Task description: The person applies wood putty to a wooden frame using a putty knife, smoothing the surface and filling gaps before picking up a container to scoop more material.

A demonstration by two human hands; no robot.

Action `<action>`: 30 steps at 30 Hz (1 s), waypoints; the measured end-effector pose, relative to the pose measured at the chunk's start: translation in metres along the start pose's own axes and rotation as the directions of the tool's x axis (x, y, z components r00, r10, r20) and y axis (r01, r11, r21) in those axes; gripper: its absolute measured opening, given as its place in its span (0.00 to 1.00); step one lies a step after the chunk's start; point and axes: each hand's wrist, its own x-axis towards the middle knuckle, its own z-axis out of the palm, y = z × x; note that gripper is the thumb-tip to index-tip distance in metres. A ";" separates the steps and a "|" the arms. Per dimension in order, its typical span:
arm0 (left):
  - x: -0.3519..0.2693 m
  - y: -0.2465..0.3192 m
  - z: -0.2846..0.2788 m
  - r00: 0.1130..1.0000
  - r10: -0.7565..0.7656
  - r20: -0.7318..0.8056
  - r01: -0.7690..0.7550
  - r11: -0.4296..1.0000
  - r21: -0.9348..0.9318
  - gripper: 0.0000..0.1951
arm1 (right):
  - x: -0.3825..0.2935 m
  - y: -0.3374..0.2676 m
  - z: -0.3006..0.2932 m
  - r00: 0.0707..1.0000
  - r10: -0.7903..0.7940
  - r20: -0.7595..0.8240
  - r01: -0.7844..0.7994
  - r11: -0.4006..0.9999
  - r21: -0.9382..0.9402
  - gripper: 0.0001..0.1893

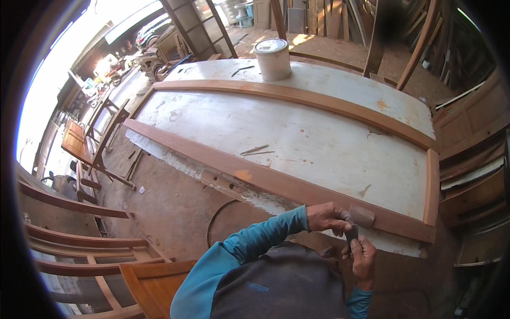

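Observation:
A small dark, flat piece (352, 234), which looks like folded sandpaper, is pinched between the fingers of both hands. My left hand (328, 218) grips its upper end, just over the near edge of the table. My right hand (363, 257) holds the lower end, close to my body. Beside my left fingers, a curled brown sheet (363, 216), probably sandpaper, rests on the near rail of a wooden frame (191, 145). That rail bears an orange-brown filler patch (243, 174). The frame lies flat on a worn white tabletop (239, 123).
A lidded white bucket (273, 60) stands at the table's far side. Thin wood slivers (257, 150) lie inside the frame. Wooden door panels (474, 107) lean at the right. Wooden frames (87, 239) and an orange-brown panel (155, 285) are at lower left.

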 end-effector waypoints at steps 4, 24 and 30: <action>-0.019 -0.001 -0.004 0.997 -0.044 -0.060 0.048 0.997 0.066 0.18 | -0.002 0.005 0.010 1.000 0.018 0.000 -0.018 0.999 -0.046 0.13; -0.068 -0.019 0.026 0.910 0.048 -0.412 0.171 0.861 0.479 0.16 | -0.013 0.015 0.036 0.996 -0.094 -0.001 0.084 0.894 -0.440 0.13; -0.040 -0.014 0.032 0.902 0.008 -0.431 0.237 0.827 0.510 0.16 | -0.019 0.022 0.012 0.998 -0.048 -0.039 0.025 0.890 -0.456 0.20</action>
